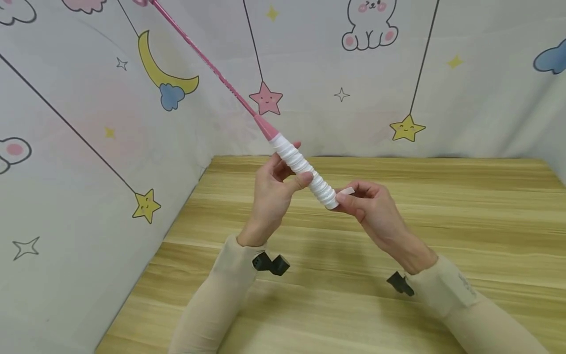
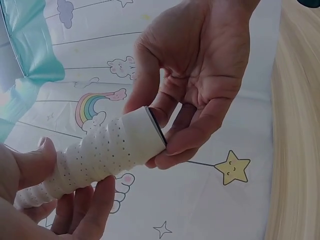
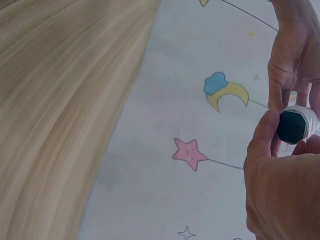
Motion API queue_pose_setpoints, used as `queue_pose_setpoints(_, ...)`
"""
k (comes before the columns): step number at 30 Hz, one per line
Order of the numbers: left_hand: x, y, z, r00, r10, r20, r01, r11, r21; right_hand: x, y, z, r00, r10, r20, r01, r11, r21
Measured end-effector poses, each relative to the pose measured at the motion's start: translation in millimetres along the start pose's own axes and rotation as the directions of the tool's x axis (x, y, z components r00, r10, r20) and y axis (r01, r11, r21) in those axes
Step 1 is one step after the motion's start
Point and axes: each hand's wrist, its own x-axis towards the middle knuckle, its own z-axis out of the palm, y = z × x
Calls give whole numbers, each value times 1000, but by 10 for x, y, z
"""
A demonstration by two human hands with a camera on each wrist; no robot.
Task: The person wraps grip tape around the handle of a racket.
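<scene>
A pink racket, most likely a badminton racket, slants up to the left in the head view, its head out of frame. White ribbed grip tape with small holes covers its handle. My left hand holds the handle around its middle, thumb on the near side. At the butt end, my right hand pinches with thumb and fingers; a short loose end of white tape sticks out there. The dark butt cap faces the right wrist camera. Part of the handle is hidden behind fingers.
Below the hands lies a wood-grain table. A white cloth backdrop printed with stars, a moon and animals stands behind and to the left. A small black device sits on the left cuff, another on the right cuff.
</scene>
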Motion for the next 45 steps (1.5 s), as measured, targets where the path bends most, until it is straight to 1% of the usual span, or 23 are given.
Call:
queue_pose_setpoints(6, -3, -9, -10, 1000, 14, -2, -14, 999, -37, 3, 1, 34, 999, 20, -31, -18, 999, 37)
queue_pose_setpoints(12, -15, -22, -13, 1000, 22, 5, -21, 997, -77, -11, 13, 58, 998, 11, -69, -6, 998, 69)
queue_pose_setpoints(16, -30, -3, -4, 1000, 10, 27, -7, 992, -128, -34, -3, 83, 993, 11, -120, -2, 997, 73)
queue_pose_setpoints(19, -41, 11, 0, 999, -2, 48, 10, 988, -151, -51, -15, 90, 990, 11, -139, -1, 997, 72)
queue_pose_setpoints(24, -51, 5, 8, 999, -13, 41, 19, 987, -162, -44, -11, 70, 992, 31, -122, -21, 996, 87)
queue_pose_setpoints(26, -53, -2, 19, 999, -4, 33, 10, 986, -169, -31, 0, 58, 993, 43, -110, -32, 994, 103)
queue_pose_setpoints(30, -52, -14, 47, 999, 32, 17, -28, 985, -167, -16, 20, 38, 996, 50, -79, -41, 993, 114)
queue_pose_setpoints(33, -50, -19, 60, 999, 37, 4, -36, 986, -162, -17, 24, 32, 997, 46, -53, -40, 993, 106)
queue_pose_setpoints(38, -49, -27, 74, 1000, -5, -22, 1, 982, -188, -35, 13, 19, 999, 23, -24, -21, 995, 94)
queue_pose_setpoints(41, -50, -56, 100, 999, -34, -42, 23, 973, -231, -53, 6, 3, 1000, -13, -12, 14, 997, 80)
queue_pose_setpoints(45, -46, -126, 169, 996, -52, -73, 29, 957, -287, -77, 3, -22, 998, -59, -16, 60, 995, 85)
